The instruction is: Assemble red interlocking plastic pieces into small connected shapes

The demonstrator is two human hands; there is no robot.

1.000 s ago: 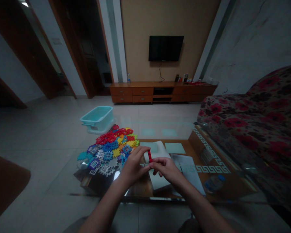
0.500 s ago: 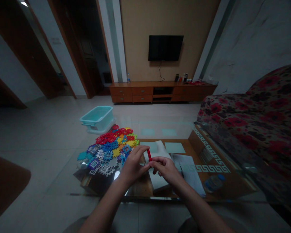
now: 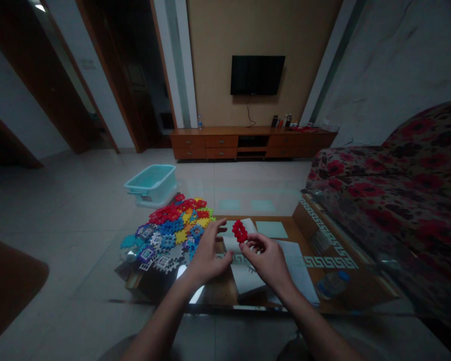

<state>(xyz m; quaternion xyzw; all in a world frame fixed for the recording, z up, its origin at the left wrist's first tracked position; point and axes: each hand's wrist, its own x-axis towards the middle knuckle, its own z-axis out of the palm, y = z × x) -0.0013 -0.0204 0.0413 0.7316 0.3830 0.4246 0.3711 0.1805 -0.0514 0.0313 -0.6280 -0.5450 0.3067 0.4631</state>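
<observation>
Between the thumb and fingers of my right hand (image 3: 266,258) is a red interlocking plastic building piece (image 3: 239,231) with notched edges and small openings. It is held up above the glass table, its face turned toward me. My left hand (image 3: 211,248) is apart from it on the left, thumb and fingers spread, holding nothing. Left of that hand lies a heap of similar notched pieces (image 3: 168,228) in red, yellow, blue, white, purple and grey.
A light-blue plastic tub (image 3: 152,183) stands beyond the heap. Papers (image 3: 298,271) and a water bottle with a blue cap (image 3: 332,284) show at the right of the glass table (image 3: 97,271). A flowered sofa (image 3: 394,165) is on the right.
My left hand has let go of the red piece and opened away to the left. The right hand has turned the piece from edge-on to face-on.
</observation>
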